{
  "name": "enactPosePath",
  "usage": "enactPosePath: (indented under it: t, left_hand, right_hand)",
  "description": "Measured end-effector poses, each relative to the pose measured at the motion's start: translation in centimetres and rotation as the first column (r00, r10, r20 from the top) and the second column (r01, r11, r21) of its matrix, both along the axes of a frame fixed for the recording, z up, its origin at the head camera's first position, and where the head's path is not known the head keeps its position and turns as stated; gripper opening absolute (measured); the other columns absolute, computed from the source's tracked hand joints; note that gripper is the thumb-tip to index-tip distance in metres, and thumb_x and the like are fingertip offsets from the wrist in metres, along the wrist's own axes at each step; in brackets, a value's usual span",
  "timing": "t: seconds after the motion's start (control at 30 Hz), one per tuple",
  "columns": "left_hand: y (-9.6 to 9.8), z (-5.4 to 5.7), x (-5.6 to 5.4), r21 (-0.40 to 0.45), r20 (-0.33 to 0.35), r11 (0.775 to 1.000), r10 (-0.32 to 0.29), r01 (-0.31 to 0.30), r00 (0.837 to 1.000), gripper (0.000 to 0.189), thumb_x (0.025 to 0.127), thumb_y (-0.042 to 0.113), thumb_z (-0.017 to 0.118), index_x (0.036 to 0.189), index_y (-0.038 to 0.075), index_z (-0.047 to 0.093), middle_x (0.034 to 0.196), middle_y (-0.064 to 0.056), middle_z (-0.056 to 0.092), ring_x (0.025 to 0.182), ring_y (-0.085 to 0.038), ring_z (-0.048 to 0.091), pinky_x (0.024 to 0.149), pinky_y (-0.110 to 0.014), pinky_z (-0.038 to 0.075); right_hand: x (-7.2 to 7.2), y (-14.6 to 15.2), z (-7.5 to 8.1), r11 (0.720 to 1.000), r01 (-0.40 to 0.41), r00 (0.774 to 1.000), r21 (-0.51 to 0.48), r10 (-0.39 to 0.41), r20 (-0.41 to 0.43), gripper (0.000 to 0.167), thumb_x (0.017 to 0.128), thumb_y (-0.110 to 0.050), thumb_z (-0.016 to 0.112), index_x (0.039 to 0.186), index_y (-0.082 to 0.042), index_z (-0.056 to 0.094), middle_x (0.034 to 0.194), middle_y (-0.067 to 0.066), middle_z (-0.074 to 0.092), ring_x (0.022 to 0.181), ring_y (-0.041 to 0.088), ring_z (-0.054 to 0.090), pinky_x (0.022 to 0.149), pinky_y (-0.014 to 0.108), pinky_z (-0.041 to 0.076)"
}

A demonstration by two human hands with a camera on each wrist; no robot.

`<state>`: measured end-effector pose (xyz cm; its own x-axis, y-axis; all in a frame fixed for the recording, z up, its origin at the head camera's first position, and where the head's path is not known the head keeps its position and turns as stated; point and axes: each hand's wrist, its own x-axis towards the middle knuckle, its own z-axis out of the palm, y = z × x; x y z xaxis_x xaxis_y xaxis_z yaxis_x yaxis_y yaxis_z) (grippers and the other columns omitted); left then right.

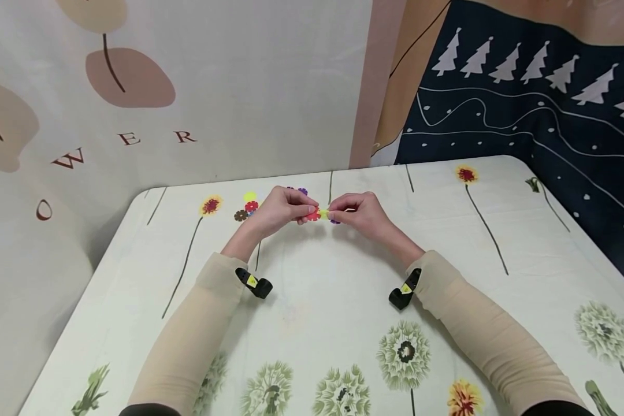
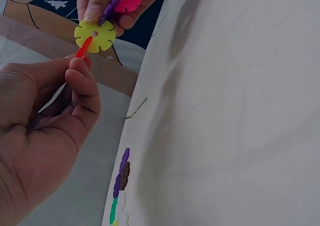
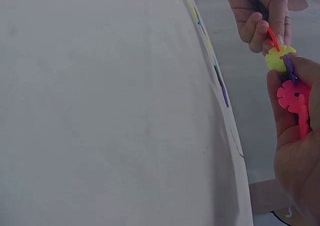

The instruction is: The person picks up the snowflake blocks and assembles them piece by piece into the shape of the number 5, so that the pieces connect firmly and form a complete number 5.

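left hand [image 1: 281,211] pinches thin red plastic piece [image 2: 84,47] | right hand [image 1: 363,214] grips yellow flower-shaped plastic disc [image 2: 103,38] | both above white flower-printed tablecloth [image 1: 333,277] | likely light, stiff, slick; pinch rims, sparing notches

A table [image 1: 333,341] with rounded corners wears a white cloth [image 1: 333,289] printed with dandelions [image 1: 395,338] and long-stemmed flowers [image 1: 467,174]. Behind it, a pale wall [image 1: 265,86] carries beige and pink shapes [image 1: 148,78] and dark red letters [image 1: 182,137]; to the right hangs a navy sheet [image 1: 468,104] with white trees [image 1: 448,56]. Soft shadows [image 2: 186,28] fall on the cloth.
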<state>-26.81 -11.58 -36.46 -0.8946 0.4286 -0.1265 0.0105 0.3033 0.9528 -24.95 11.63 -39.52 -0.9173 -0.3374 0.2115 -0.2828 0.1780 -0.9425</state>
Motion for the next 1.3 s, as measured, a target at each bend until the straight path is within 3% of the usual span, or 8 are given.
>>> enactPosePath:
  t: [0.43, 0.8, 0.97, 1.3]
  left_hand:
    - [-0.3, -0.2, 0.1, 0.0, 0.024, 1.0, -0.019, 0.019, 1.0, 0.02, 0.098, 0.006, 0.07, 0.113, -0.006, 0.073, 0.1, -0.016, 0.073, 0.077, -0.023, 0.066, 0.074, -0.027, 0.059]
    - [-0.9, -0.5, -0.1, 0.04, 0.057, 0.999, -0.013, 0.011, 0.998, 0.021, 0.099, 0.003, 0.067, 0.117, -0.008, 0.07, 0.104, -0.021, 0.07, 0.078, -0.021, 0.067, 0.084, -0.038, 0.06]
    - [-1.8, -0.4, 0.0, 0.04, 0.057, 0.999, 0.013, -0.015, 0.998, 0.028, 0.1, 0.006, 0.066, 0.123, -0.01, 0.066, 0.111, -0.031, 0.066, 0.081, -0.022, 0.068, 0.085, -0.034, 0.06]
    - [-3.9, -0.8, -0.6, 0.018, 0.023, 0.995, 0.102, -0.103, 0.994, 0.034, 0.099, 0.008, 0.07, 0.127, -0.01, 0.065, 0.124, -0.03, 0.064, 0.087, -0.02, 0.068, 0.085, -0.032, 0.06]
  right_hand:
    - [0.2, 0.2, 0.4, 0.998, 0.006, 0.999, 0.066, -0.009, 0.045, 0.018, 0.09, -0.006, 0.079, 0.106, 0.003, 0.078, 0.101, 0.014, 0.074, 0.08, 0.021, 0.07, 0.074, 0.023, 0.057]
    - [-0.1, 0.5, 0.2, 0.995, 0.019, 1.0, 0.093, -0.02, 0.009, 0.013, 0.09, -0.005, 0.08, 0.101, 0.0, 0.079, 0.097, 0.011, 0.074, 0.082, 0.023, 0.068, 0.077, 0.025, 0.058]
    - [-0.2, 0.5, 0.1, 0.994, 0.025, 1.0, 0.104, -0.024, -0.003, 0.01, 0.09, -0.004, 0.079, 0.099, -0.001, 0.079, 0.096, 0.009, 0.074, 0.083, 0.024, 0.068, 0.077, 0.027, 0.059]
    - [-0.1, 0.5, 0.2, 0.997, 0.009, 1.0, 0.073, -0.01, 0.016, 0.01, 0.089, -0.002, 0.079, 0.098, 0.002, 0.078, 0.095, 0.01, 0.073, 0.08, 0.021, 0.068, 0.075, 0.026, 0.059]
